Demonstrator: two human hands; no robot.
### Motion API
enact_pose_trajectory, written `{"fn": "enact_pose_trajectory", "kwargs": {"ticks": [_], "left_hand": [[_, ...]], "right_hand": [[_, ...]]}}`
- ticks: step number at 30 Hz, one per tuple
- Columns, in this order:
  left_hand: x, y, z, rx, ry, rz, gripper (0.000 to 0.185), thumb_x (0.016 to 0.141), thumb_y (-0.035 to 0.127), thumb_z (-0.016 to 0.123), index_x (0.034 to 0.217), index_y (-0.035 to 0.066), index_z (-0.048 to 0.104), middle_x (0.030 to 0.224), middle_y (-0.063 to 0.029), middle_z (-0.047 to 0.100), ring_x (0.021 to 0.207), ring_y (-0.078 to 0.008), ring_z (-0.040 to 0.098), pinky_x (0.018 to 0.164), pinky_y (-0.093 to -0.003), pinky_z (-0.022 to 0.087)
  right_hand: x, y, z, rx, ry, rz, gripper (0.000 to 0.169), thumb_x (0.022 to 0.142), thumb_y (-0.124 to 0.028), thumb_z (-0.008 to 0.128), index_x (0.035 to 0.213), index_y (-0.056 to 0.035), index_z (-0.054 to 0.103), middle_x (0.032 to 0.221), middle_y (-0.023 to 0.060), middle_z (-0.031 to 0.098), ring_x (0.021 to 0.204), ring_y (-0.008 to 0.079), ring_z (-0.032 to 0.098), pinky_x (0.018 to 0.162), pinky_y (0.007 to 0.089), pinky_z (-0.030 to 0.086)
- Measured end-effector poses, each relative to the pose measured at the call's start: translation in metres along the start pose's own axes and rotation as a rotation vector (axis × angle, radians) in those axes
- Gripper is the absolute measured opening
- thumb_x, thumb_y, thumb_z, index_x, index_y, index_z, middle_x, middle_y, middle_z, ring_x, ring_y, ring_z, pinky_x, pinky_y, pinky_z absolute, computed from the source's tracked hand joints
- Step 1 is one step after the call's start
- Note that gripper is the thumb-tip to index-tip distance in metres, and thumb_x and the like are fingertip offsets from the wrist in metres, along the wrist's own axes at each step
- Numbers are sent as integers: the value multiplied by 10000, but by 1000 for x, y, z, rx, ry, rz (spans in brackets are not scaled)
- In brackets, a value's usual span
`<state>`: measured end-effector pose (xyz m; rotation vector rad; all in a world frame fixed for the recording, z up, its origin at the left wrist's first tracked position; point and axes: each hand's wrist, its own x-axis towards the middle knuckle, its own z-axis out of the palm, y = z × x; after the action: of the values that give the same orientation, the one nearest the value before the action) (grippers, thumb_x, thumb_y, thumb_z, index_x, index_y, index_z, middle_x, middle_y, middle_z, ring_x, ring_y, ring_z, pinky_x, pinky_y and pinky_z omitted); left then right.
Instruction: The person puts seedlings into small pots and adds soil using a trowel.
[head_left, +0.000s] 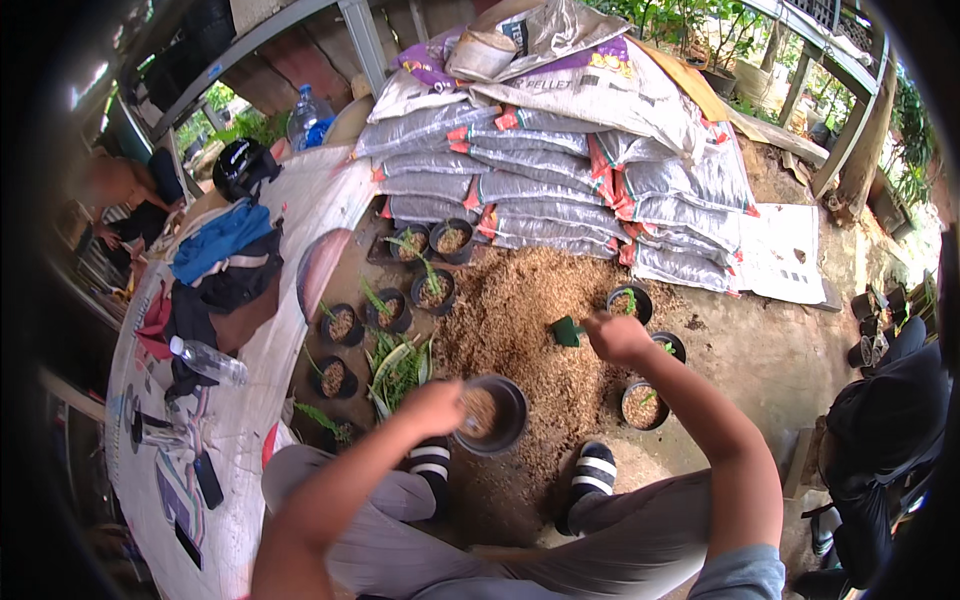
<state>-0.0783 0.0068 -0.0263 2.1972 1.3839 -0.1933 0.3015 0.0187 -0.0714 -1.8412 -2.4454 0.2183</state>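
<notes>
My left hand (435, 407) grips the rim of a black plastic plant pot (512, 420), which is tilted and partly filled with brown growing medium. My right hand (619, 337) is closed around the handle of a small green hand trowel (566, 331), its blade over the heap of loose growing medium (525, 322). Just beyond that hand stands a potted seedling (628, 302), and another filled pot (643, 406) sits lower down on the right. Cut green leafy plants (397, 367) lie on the ground left of the heap.
Stacked sacks with red corners (540, 180) stand behind the heap. Several potted cuttings (388, 311) are at left, near a sheet-covered table (262, 420) bearing a plastic bottle (210, 361), clothes (225, 244) and a helmet (244, 169). Another person (124, 187) sits far left; a dark-clothed person (889, 435) is at right.
</notes>
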Motion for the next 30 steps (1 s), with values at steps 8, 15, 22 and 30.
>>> {"fn": "enact_pose_trajectory", "kwargs": {"ticks": [8, 15, 22, 30], "left_hand": [[-43, -18, -126, -387, 96, -44, 239, 981, 159, 535, 1186, 44, 578, 755, -77, 630, 594, -172, 626, 574, -333, 507], [0, -35, -71, -320, 344, 147, 285, 974, 226, 527, 1143, 0, 568, 861, -235, 663, 744, -405, 657, 682, -501, 502], [-4, -23, -63, -231, 435, 230, 202, 937, 177, 550, 1041, 5, 580, 699, -245, 620, 706, -465, 615, 655, -550, 468], [4, -34, -36, -311, 420, 187, 225, 969, 192, 586, 991, -32, 589, 697, -178, 623, 566, -256, 588, 588, -372, 474]], "right_hand": [[-4, 6, -44, 306, 252, 165, 250, 910, -183, 577, 1145, -98, 582, 1021, 184, 649, 873, 383, 658, 768, 462, 532], [-5, 8, -35, 362, 327, 161, 217, 912, -179, 595, 1105, -80, 581, 955, 188, 664, 847, 376, 658, 728, 445, 520], [20, 7, -46, 627, 280, 414, 241, 900, -206, 636, 1062, -35, 583, 818, 184, 684, 766, 308, 690, 704, 395, 522], [19, 3, 9, 295, -117, 383, 592, 751, -361, 792, 1073, 36, 493, 884, 214, 643, 844, 365, 656, 762, 433, 536]]}}
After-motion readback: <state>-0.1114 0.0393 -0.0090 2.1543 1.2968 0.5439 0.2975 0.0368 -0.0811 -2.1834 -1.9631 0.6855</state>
